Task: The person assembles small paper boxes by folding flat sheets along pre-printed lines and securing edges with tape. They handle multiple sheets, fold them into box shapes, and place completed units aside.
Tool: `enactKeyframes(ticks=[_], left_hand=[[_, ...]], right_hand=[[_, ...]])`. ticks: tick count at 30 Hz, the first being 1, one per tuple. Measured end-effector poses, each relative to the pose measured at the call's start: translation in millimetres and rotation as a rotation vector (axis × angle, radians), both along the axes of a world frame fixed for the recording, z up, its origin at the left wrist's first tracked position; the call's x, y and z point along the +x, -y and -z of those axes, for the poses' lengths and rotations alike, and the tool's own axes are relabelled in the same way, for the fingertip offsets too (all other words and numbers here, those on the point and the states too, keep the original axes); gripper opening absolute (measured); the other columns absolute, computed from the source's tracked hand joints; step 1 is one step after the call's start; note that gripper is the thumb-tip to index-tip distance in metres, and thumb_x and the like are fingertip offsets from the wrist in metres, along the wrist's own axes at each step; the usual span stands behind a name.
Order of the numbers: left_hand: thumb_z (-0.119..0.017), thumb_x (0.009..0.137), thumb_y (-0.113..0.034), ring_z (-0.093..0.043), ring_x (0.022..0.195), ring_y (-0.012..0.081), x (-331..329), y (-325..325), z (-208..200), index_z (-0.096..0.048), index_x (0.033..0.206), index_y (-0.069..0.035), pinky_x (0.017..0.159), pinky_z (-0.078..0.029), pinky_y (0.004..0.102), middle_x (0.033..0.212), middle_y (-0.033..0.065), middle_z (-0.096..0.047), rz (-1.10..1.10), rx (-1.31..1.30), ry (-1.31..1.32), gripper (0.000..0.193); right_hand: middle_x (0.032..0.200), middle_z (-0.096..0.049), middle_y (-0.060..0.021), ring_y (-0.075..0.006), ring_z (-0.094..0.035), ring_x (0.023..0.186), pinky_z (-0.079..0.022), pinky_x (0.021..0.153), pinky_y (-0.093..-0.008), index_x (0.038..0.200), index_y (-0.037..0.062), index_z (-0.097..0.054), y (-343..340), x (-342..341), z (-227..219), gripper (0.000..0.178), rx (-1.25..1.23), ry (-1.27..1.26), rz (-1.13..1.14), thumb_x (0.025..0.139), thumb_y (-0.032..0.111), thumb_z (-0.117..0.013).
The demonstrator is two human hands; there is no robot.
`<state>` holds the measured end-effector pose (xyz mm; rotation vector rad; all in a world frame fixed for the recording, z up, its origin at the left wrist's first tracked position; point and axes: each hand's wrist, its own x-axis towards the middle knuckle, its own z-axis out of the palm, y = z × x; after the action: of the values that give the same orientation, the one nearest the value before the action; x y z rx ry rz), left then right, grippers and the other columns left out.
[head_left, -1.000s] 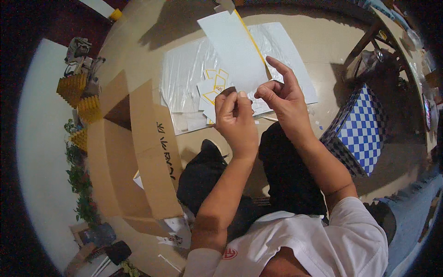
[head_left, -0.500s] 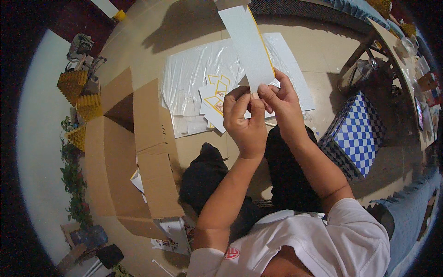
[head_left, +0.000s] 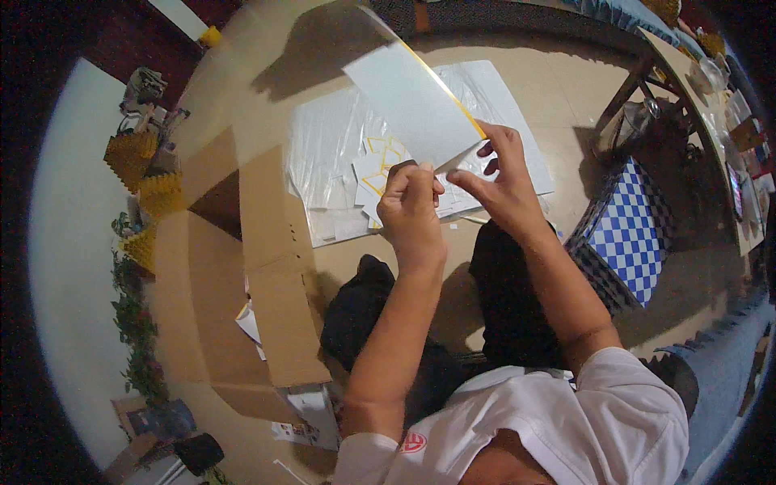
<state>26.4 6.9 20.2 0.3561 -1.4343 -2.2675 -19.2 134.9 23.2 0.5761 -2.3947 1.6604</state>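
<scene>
A white folded card piece (head_left: 416,101) with a yellow edge is held up in front of me, its broad face tilted to the left. My left hand (head_left: 412,206) is closed, thumb and fingers pinching the card's lower corner. At the card's lower right end is my right hand (head_left: 511,178). Its thumb stands apart from its curved fingers, and the index finger meets the yellow edge. Below the card, several white cut-outs with yellow outlines (head_left: 373,182) lie on a large plastic-covered white sheet (head_left: 323,137) on the floor.
On my left stands an open cardboard box (head_left: 279,323) with white pieces inside. A blue-and-white checked box (head_left: 626,238) is on the right, near a table (head_left: 687,89). Yellow textured blocks (head_left: 133,162) and a leafy plant (head_left: 137,323) line the left wall.
The card has turned so that more of its broad face shows, leaning left. My left hand has moved slightly left and down, and my right thumb has parted from it.
</scene>
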Motion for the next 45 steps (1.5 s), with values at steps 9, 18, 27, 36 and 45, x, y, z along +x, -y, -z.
enactKeyframes(ticks=[9,18,27,36,45], left_hand=[[-0.059,0.087,-0.008,-0.048,0.071,0.0061,1.4,23.3,-5.6,-0.057,0.075,-0.002,0.068,-0.041,0.0218,0.077,-0.0022,-0.052,0.340,-0.466,-0.099,0.014],[-0.062,0.088,-0.011,-0.053,0.082,0.0091,7.4,36.9,-2.3,-0.061,0.101,0.003,0.075,-0.045,0.0242,0.091,0.0022,-0.060,0.363,-0.493,0.082,0.019],[-0.059,0.092,-0.009,-0.060,0.083,0.0102,-2.4,37.7,-7.9,-0.060,0.108,0.000,0.075,-0.048,0.0253,0.096,0.0058,-0.066,0.339,-0.158,0.055,0.019],[-0.058,0.090,-0.007,-0.057,0.081,0.0104,3.2,43.3,-5.0,-0.061,0.103,0.001,0.074,-0.046,0.0266,0.091,0.0047,-0.064,0.313,-0.343,0.069,0.015],[-0.062,0.089,-0.008,-0.055,0.076,0.0096,3.5,28.9,-14.7,-0.062,0.101,0.002,0.071,-0.045,0.0251,0.085,0.0043,-0.064,0.204,-0.578,0.136,0.016]], right_hand=[[0.137,-0.041,-0.0162,-0.0291,-0.044,0.123,-0.038,0.099,-0.0417,0.145,0.0106,-0.029,-36.7,-72.1,-14.0,0.079,-0.530,0.312,-0.087,0.089,0.066,-0.044],[0.108,-0.055,-0.0115,-0.0206,-0.056,0.100,-0.046,0.086,-0.0354,0.129,0.0069,-0.039,-14.8,-70.1,-21.5,0.062,-0.534,0.328,-0.113,0.084,0.040,-0.067],[0.149,-0.026,-0.0202,-0.0313,-0.029,0.137,-0.028,0.109,-0.0459,0.151,0.0159,-0.017,4.0,-38.7,8.1,0.093,-0.198,0.325,-0.540,0.082,0.060,-0.062],[0.108,-0.056,-0.0070,-0.0158,-0.056,0.100,-0.045,0.087,-0.0340,0.137,0.0090,-0.039,8.1,-44.5,10.3,0.063,-0.367,0.461,-0.323,0.087,0.036,-0.066],[0.102,-0.058,-0.0060,-0.0146,-0.058,0.095,-0.047,0.081,-0.0322,0.127,0.0062,-0.044,9.2,-40.2,11.1,0.050,-0.550,0.378,-0.177,0.088,0.029,-0.065]])
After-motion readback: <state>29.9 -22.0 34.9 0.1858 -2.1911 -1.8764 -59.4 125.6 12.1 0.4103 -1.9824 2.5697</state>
